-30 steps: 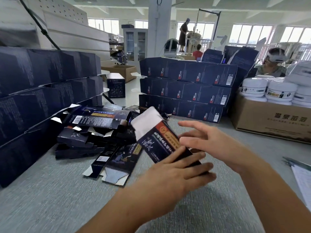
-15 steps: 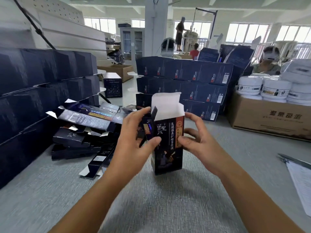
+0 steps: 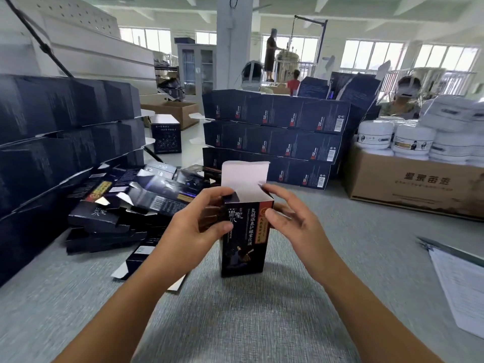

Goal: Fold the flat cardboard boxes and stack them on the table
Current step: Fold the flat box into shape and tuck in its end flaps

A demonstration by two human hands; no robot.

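Daylight's pouring thru rear windows (image 3: 372,57), blowing out; I'm seeing wide-angle bending at edges, bg going soft.

A single wide-angle view from the person's head, facing forward and tilted down across the table (image 3: 262,323). Both forearms run in from the bottom edge and meet near the frame's centre. There the left hand (image 3: 193,226) and right hand (image 3: 296,226) sit close to the lens, with the box (image 3: 243,244) between them. Left of the hands the view takes in the flat boxes (image 3: 125,205), beyond the hands the stacks (image 3: 272,142), and right of them a carton (image 3: 413,184). Higher up it reaches far windows (image 3: 372,56) and the ceiling (image 3: 340,9), and straight edges bow near the borders.
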